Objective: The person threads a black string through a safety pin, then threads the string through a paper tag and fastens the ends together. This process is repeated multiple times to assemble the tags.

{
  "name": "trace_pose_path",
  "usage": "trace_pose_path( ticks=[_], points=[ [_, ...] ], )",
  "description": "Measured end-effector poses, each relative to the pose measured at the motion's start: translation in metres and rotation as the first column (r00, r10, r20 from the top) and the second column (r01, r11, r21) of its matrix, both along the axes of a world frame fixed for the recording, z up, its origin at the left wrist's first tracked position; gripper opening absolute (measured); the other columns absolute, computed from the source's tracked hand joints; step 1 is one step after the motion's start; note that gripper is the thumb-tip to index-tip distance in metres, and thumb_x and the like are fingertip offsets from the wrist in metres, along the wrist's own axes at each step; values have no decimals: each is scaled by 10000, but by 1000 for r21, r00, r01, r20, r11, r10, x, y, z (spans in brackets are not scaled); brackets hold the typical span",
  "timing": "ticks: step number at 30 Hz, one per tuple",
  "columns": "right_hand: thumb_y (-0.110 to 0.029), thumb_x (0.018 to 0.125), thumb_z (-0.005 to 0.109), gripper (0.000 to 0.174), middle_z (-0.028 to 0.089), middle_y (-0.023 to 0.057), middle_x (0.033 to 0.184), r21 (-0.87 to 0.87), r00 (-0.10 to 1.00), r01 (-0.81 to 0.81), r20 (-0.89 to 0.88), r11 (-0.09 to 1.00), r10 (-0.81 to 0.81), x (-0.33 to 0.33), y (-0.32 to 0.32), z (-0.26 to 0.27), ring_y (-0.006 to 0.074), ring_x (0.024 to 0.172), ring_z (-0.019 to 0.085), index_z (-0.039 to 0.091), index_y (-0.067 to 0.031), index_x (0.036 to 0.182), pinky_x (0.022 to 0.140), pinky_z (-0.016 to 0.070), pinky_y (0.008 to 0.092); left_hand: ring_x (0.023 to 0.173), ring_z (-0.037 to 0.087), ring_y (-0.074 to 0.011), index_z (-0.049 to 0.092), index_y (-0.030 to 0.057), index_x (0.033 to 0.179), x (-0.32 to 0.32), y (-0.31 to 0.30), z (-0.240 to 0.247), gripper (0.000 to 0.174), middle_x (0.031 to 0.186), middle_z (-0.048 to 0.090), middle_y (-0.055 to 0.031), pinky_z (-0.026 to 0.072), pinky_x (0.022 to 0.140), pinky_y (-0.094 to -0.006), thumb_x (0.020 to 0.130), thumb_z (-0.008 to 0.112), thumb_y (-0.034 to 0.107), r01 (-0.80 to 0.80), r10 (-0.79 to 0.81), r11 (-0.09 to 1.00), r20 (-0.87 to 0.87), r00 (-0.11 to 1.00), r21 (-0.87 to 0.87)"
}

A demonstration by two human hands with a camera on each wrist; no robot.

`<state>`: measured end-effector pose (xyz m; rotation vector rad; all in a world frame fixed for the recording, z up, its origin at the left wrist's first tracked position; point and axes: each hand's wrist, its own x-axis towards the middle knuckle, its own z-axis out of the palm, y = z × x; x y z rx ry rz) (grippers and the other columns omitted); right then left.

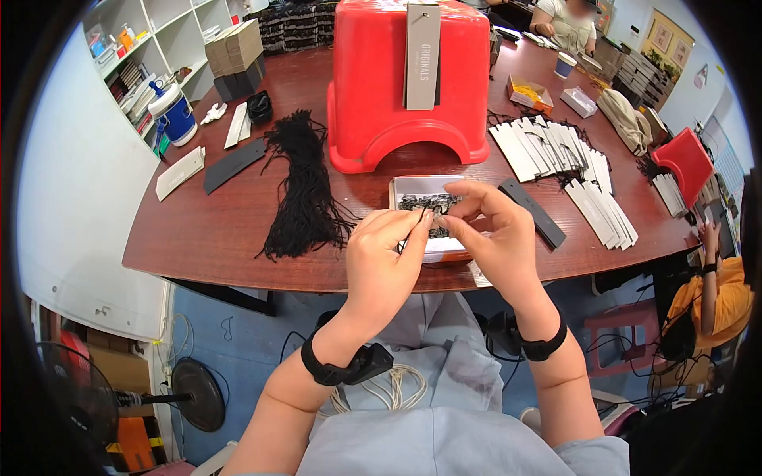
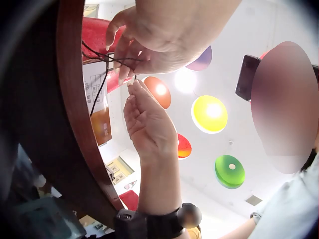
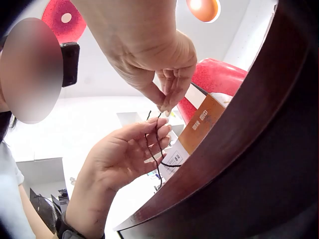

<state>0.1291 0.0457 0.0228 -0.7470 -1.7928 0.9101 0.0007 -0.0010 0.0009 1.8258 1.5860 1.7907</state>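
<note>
Over a small open box (image 1: 403,186) in the head view, my two hands meet fingertip to fingertip. A thin black cord (image 3: 158,144) runs through the fingers of my left hand (image 1: 381,250), which pinches it between thumb and fingers. My right hand (image 1: 500,238) pinches the cord's tip with thumb and forefinger, as the right wrist view shows. In the left wrist view, loose strands of the cord (image 2: 102,82) hang past the left fingers toward the table edge. Small black and pale pieces (image 1: 413,203) fill the box, partly hidden by my hands.
A red stool (image 1: 381,87) with a grey "ORIGINALS" tag (image 1: 423,63) stands behind the box. Left lies a bundle of black cords (image 1: 300,186); dark tags (image 1: 234,166) are beyond it. Right are a dark tag (image 1: 533,214) and fanned white tags (image 1: 548,149). Other people sit around the table (image 1: 214,246).
</note>
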Motion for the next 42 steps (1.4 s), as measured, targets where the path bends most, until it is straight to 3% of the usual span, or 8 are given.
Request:
trace_pose_path(
  ticks=[8,11,13,18,26,28,37,42],
  points=[
    [3,693,615,285,593,51,666,52,999,-39,5,998,39,-1,-5,2,78,596,556,537,-10,967,543,462,205,673,559,-231,611,-22,832,-1,-1,0,128,741,602,-132,422,623,-290,731,575,47,82,-71,995,169,983,-62],
    [-52,716,617,259,582,41,703,-119,998,-60,-16,991,59,5,-3,4,68,619,537,545,-6,960,522,435,191,701,566,-192,614,-15,847,-4,-4,1,132,763,607,-121,426,647,-270,743,571,53,129,-109,989,233,966,-70],
    [-111,744,605,239,563,35,761,-20,997,-50,50,999,51,11,7,1,50,665,511,555,2,948,510,398,173,733,563,-148,613,-10,872,-5,-7,1,142,797,611,-102,426,668,-249,762,562,64,284,-220,950,371,902,-127],
    [-163,782,578,183,534,-6,757,-464,948,-295,-248,835,198,8,-7,9,31,592,439,603,-20,893,484,335,157,750,553,-111,606,-9,896,-2,-12,5,153,811,610,-74,424,671,-228,780,550,74,381,-285,913,446,848,-142],
    [-153,779,577,161,524,-5,702,-421,920,-371,-290,828,265,12,-3,11,35,562,427,629,-26,864,462,315,164,744,532,-109,591,-63,867,-6,-21,17,150,799,586,-73,426,695,-229,807,507,47,530,-355,818,528,771,-223],
    [-122,765,588,146,525,-6,691,-424,909,-413,-245,806,336,12,-3,16,48,587,442,635,-33,870,496,332,173,735,536,-111,595,-58,847,-8,-22,22,154,780,587,-78,432,689,-234,810,503,60,701,-392,690,720,572,-180],
    [-65,756,579,84,510,10,723,-364,922,-385,-117,848,368,8,-3,25,65,630,469,626,-4,790,557,383,198,715,549,-80,583,-46,918,-11,-25,37,194,804,600,-58,459,658,-200,823,511,107,748,-337,597,755,563,-291],
    [-68,764,570,93,551,22,738,-443,912,-408,-236,798,336,11,-7,23,69,665,502,599,18,784,592,422,212,642,529,-67,602,-14,856,-11,-24,31,184,685,581,-26,429,584,-181,814,531,150,761,-347,571,750,563,-307]
  ],
)
